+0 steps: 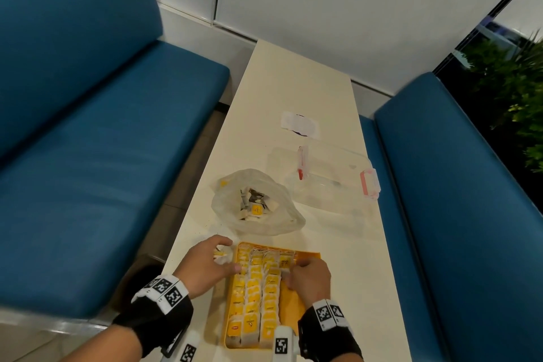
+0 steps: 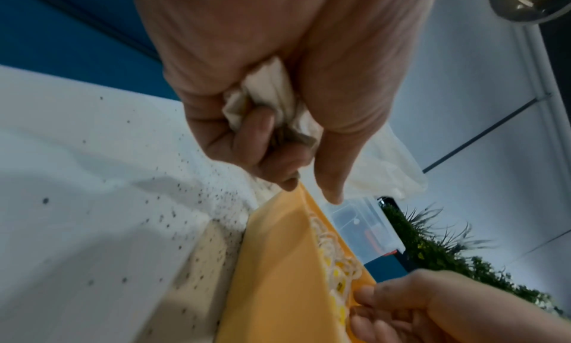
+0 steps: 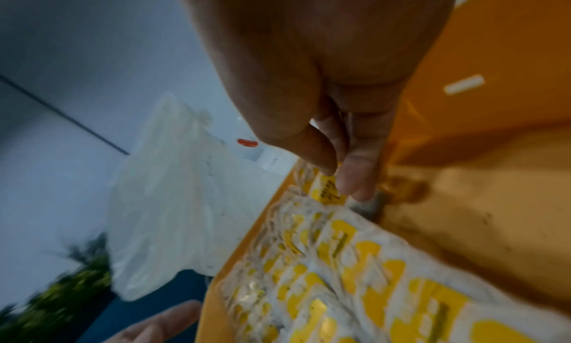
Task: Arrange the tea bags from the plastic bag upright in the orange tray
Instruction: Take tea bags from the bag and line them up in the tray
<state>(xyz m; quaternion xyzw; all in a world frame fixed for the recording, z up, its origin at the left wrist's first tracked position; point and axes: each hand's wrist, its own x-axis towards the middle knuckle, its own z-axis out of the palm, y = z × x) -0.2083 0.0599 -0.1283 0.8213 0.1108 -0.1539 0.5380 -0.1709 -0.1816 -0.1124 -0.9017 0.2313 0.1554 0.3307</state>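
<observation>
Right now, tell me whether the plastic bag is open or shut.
Open: the plastic bag has its mouth spread, showing loose tea bags inside.

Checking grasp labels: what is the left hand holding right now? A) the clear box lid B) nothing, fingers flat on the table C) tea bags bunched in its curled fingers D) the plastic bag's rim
C. The left wrist view shows the left hand with fingers curled round crumpled tea bags, beside the orange tray; the plastic bag lies apart.
</observation>
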